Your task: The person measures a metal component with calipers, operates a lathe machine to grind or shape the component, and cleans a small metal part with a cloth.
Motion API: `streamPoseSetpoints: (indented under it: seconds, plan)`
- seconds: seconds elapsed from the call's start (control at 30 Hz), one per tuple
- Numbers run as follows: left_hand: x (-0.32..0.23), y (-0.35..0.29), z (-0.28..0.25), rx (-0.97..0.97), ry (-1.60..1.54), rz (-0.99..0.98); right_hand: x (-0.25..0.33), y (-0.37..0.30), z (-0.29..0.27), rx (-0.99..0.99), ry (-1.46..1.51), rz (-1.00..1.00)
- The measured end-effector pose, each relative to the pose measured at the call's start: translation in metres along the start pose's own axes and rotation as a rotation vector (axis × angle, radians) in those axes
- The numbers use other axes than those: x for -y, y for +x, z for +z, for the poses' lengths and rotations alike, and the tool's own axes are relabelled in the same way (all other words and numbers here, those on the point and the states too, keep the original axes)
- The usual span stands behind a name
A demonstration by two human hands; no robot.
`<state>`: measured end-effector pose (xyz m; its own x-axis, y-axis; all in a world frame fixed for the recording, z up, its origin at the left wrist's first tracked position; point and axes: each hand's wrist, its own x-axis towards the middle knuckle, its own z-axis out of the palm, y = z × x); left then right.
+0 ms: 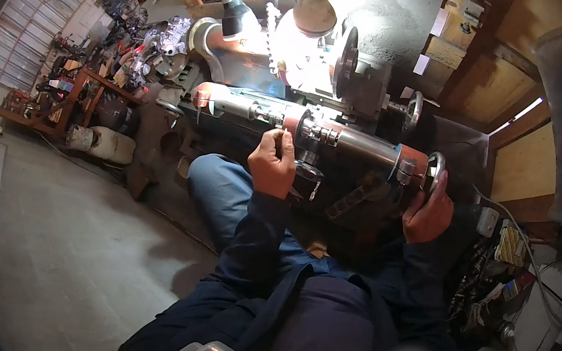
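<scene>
A long metal machine with steel cylinders and orange-painted ends lies across in front of me. My left hand point(274, 165) is raised at its near side, thumb and forefinger pinched together beside the orange collar point(294, 122). A tiny pale tip shows at those fingertips, too small to name. Below the collar, close to that hand, sits a small handwheel point(308, 171). My right hand point(428, 215) has its fingers closed on the rim of a metal handwheel point(436, 169) at the machine's right end. Between the two hands runs a smooth steel cylinder point(367, 149).
A lit lamp point(237, 19) and a bright second light hang over the machine. Another handwheel point(414, 111) stands behind. At left is a workbench point(67, 101) crowded with parts, with a white canister point(106, 143) beside it. Tools and cables crowd the right.
</scene>
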<state>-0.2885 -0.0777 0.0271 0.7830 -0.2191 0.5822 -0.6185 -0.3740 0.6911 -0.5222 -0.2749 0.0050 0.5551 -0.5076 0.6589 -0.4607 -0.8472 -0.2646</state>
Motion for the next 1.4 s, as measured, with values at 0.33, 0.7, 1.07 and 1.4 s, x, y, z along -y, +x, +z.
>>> streamPoseSetpoints:
  seconds: [0.33, 0.7, 1.07, 1.4]
  plan:
    - [0.006, 0.001, 0.017, -0.014, 0.043, 0.099, -0.010, -0.016, 0.027, -0.185, -0.110, -0.086]
    - [0.000, -0.001, 0.023, 0.044, 0.093, 0.098, -0.014, -0.021, 0.031, -0.175, -0.089, -0.058]
    - [-0.003, -0.001, 0.027, 0.027, 0.108, 0.112, -0.020, -0.027, 0.037, -0.182, -0.053, -0.060]
    - [-0.004, -0.015, 0.039, -0.063, 0.232, 0.094, -0.022, -0.031, 0.046, -0.256, -0.024, -0.086]
